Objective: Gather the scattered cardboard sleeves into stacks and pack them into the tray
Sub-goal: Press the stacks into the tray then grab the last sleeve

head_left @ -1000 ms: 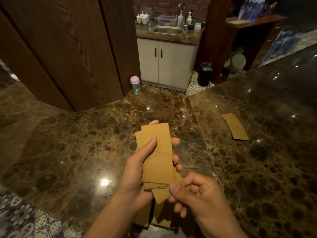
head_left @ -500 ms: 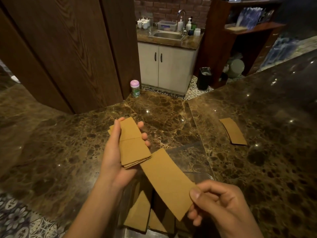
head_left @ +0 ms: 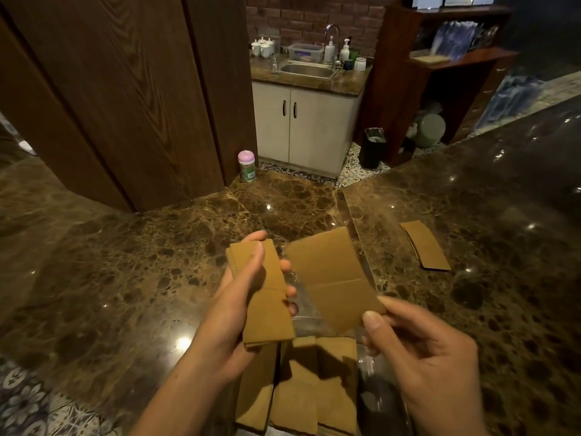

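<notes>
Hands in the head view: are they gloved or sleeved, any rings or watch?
Both the left hand and the right hand are bare: no gloves, rings or watch visible. The forearms are uncovered as far as the frame shows, with no sleeve in view.
</notes>
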Demonstrator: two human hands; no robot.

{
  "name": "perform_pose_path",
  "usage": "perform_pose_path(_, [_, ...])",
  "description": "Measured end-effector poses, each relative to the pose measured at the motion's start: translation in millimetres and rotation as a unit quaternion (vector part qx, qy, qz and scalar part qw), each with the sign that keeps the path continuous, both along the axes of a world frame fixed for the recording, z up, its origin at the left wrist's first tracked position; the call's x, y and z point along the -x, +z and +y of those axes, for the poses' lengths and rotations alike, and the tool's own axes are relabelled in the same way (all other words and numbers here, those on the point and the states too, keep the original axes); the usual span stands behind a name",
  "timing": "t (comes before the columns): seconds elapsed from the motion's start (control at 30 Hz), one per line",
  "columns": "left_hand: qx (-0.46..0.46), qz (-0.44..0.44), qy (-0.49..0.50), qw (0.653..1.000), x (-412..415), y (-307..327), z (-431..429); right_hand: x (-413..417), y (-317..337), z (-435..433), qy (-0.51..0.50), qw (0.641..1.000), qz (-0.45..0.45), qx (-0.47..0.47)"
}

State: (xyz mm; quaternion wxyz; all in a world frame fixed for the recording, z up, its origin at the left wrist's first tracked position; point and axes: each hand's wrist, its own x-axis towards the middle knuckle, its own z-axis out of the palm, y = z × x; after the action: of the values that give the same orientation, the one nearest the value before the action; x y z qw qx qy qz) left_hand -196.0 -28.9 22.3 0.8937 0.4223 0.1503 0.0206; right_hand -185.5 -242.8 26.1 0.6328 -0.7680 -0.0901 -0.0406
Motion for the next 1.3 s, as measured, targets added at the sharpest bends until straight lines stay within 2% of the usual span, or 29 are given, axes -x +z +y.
perform_pose_path(0.07, [-0.021,-0.01,-0.023,0.999,4,4,-8,-7,0,-1,0.016,0.999,0.04,-0.031])
perform_pose_path(0.17, [-0.001,-0.007,-0.053,0.999,8,3,-12,-22,2,-7,0.078,0.996,0.046,0.016])
perform_pose_path(0.27, [-0.006,0.05,-0.131,0.99,8,0,-8,-45,7,-16,0.132,0.987,0.069,0.057])
perform_pose_path(0.3, [-0.002,0.037,-0.14,0.989,15,-5,-6,-52,10,-18,0.141,0.985,0.066,0.075])
perform_pose_path(0.37, [-0.028,0.02,-0.138,0.99,16,-9,-7,-63,18,-18,0.152,0.982,0.063,0.097])
perform_pose_path(0.43, [-0.083,0.052,-0.115,0.989,6,-8,-14,-67,20,-13,0.165,0.978,0.07,0.108])
perform_pose_path(0.5, [-0.07,0.088,-0.086,0.99,2,-2,-26,-64,17,-4,0.161,0.976,0.083,0.124])
perform_pose_path(0.67, [-0.006,0.037,-0.017,0.999,11,6,-32,-50,13,13,0.148,0.975,0.159,-0.038])
perform_pose_path(0.8, [-0.026,0.045,-0.014,0.999,12,7,-26,-54,8,7,0.134,0.987,0.078,0.029])
perform_pose_path(0.9, [-0.024,0.067,-0.072,0.995,13,7,-22,-71,11,-5,0.102,0.99,-0.007,0.097])
perform_pose_path(1.0, [-0.014,0.094,-0.154,0.983,11,2,-22,-78,16,-6,0.149,0.975,-0.062,0.154])
perform_pose_path(1.13, [0.033,0.058,-0.253,0.965,17,4,-37,-71,13,8,0.206,0.942,-0.133,0.228])
perform_pose_path(1.2, [0.029,0.073,-0.234,0.969,8,-1,-41,-67,12,13,0.201,0.929,-0.154,0.269])
perform_pose_path(1.23, [-0.003,0.068,-0.213,0.975,7,-4,-43,-64,12,14,0.202,0.922,-0.161,0.289])
perform_pose_path(1.3, [-0.085,-0.02,-0.146,0.985,14,-20,-40,-57,13,16,0.215,0.91,-0.166,0.315])
